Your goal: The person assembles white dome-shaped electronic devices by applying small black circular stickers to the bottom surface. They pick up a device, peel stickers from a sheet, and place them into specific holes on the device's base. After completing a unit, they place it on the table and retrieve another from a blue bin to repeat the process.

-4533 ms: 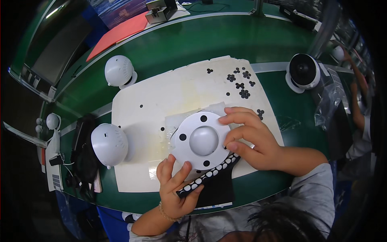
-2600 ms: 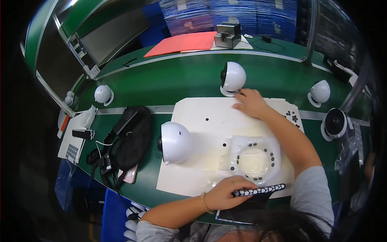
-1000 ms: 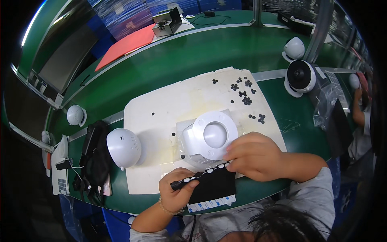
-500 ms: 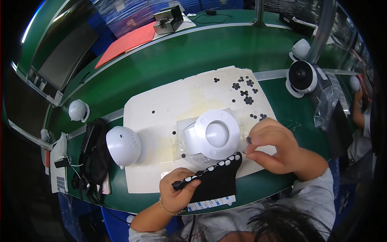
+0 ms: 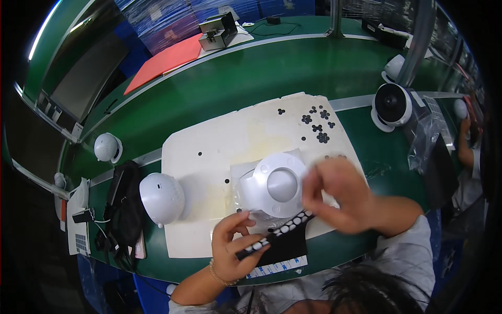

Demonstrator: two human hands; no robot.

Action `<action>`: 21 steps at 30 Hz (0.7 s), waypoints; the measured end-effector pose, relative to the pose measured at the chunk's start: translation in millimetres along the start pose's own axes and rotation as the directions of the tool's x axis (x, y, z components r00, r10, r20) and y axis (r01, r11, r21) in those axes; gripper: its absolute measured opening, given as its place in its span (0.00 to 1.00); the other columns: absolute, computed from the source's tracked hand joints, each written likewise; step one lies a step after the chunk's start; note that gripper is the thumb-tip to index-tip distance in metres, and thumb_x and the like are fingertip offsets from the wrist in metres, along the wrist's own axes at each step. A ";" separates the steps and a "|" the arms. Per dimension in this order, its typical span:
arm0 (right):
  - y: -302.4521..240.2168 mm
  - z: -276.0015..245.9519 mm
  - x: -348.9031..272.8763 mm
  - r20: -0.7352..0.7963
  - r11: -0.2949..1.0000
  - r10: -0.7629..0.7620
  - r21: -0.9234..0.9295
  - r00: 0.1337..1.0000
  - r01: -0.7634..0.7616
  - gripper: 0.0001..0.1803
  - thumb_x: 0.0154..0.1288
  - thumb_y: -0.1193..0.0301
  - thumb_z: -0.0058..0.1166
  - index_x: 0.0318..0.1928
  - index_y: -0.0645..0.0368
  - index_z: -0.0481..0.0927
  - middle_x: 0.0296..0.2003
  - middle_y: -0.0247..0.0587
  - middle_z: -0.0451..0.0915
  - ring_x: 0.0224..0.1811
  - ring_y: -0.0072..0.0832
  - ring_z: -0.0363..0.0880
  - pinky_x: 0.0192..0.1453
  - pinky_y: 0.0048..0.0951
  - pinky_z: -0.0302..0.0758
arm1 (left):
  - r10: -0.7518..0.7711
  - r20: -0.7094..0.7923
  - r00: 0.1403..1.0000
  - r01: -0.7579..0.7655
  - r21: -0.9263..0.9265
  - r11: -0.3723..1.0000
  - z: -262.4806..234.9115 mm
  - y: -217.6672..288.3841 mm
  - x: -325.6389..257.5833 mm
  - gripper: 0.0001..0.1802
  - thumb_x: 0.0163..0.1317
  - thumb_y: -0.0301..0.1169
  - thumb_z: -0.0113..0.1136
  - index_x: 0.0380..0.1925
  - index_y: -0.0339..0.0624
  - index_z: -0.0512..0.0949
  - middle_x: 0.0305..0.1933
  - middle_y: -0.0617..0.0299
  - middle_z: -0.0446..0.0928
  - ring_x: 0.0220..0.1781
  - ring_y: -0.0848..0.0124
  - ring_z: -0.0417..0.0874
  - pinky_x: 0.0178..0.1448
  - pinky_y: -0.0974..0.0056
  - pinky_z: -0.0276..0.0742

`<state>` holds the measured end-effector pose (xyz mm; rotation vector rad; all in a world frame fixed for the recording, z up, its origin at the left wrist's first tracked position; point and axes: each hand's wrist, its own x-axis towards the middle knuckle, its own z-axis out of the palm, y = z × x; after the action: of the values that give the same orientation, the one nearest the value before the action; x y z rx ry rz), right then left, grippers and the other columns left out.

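My left hand (image 5: 230,251) grips the folded left end of a black sheet of round stick-on pads (image 5: 287,243); a row of white dots runs along its curled upper edge. Its index finger and thumb reach toward a white dome-shaped camera (image 5: 256,191). That camera lies on a clear plastic bag with its round, ring-like base (image 5: 282,208) facing up. Over the right side of the base is my right hand (image 5: 342,196), smeared by motion, so whatever its fingers hold cannot be made out. Loose black round pads (image 5: 322,137) lie on the white board (image 5: 204,204).
Another white camera (image 5: 161,196) stands on the board's left edge, near a black bag (image 5: 123,196). At the right are a white camera with a black face (image 5: 392,104) and clear plastic wrap (image 5: 423,141). Another person's arm (image 5: 464,141) shows at far right.
My right hand has moved left and over the base, from a pinch on a small dark pad to a blur. My left fingers have lifted and spread toward the camera, and the sheet has tilted.
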<state>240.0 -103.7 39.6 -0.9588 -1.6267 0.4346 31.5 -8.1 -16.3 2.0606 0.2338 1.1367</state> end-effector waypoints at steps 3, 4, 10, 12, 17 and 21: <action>11.4 -13.3 23.2 -0.066 0.947 0.256 0.217 0.964 -0.237 0.32 0.54 0.84 0.47 0.60 0.59 0.53 0.48 0.44 0.61 0.36 0.21 0.69 0.41 0.19 0.68 | 0.051 0.319 0.946 -0.081 0.082 0.993 -4.9 3.4 14.7 0.17 0.37 0.16 0.64 0.33 0.34 0.76 0.60 0.43 0.60 0.34 0.65 0.79 0.34 0.69 0.74; 15.0 -15.3 26.9 -0.070 0.925 0.306 0.257 0.950 -0.279 0.33 0.54 0.85 0.46 0.61 0.59 0.50 0.49 0.44 0.60 0.36 0.20 0.69 0.42 0.19 0.68 | 0.050 0.330 0.943 -0.072 0.054 0.996 -5.0 -3.0 10.6 0.20 0.34 0.14 0.63 0.34 0.35 0.76 0.62 0.40 0.57 0.33 0.65 0.80 0.33 0.69 0.75; 26.9 -15.4 21.3 -0.025 0.905 0.355 0.261 0.935 -0.336 0.33 0.54 0.87 0.40 0.61 0.59 0.49 0.46 0.44 0.60 0.35 0.18 0.68 0.40 0.19 0.68 | 0.076 0.316 0.946 -0.122 0.128 0.984 -5.1 -6.3 -1.3 0.24 0.30 0.20 0.62 0.35 0.41 0.78 0.59 0.52 0.65 0.28 0.67 0.77 0.30 0.68 0.71; 28.2 -18.0 21.3 0.039 0.913 0.353 0.203 0.935 -0.353 0.34 0.56 0.87 0.42 0.61 0.54 0.46 0.46 0.45 0.59 0.37 0.21 0.68 0.44 0.21 0.69 | 0.079 0.307 0.948 -0.125 0.133 0.983 -4.5 -8.8 -3.6 0.25 0.27 0.23 0.61 0.35 0.44 0.79 0.58 0.55 0.66 0.25 0.67 0.75 0.29 0.67 0.69; 27.7 -19.3 19.4 0.056 0.937 0.325 0.114 0.944 -0.329 0.34 0.57 0.86 0.43 0.61 0.52 0.45 0.45 0.46 0.59 0.38 0.23 0.69 0.45 0.24 0.69 | 0.087 0.315 0.945 -0.132 0.125 0.983 -5.0 -9.5 -3.3 0.26 0.25 0.23 0.60 0.35 0.43 0.79 0.57 0.56 0.67 0.24 0.67 0.74 0.29 0.66 0.69; 28.2 -17.0 18.7 0.036 0.945 0.307 0.109 0.951 -0.309 0.34 0.57 0.86 0.43 0.60 0.52 0.46 0.44 0.46 0.59 0.38 0.23 0.70 0.45 0.25 0.70 | 0.073 0.354 0.932 -0.124 0.122 0.985 -7.2 -10.7 -4.4 0.26 0.25 0.23 0.60 0.35 0.43 0.79 0.58 0.55 0.67 0.24 0.68 0.74 0.29 0.67 0.68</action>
<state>265.4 -75.8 36.1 -1.1295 -1.4544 0.7436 25.3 1.0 -24.3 2.3824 0.0364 0.8087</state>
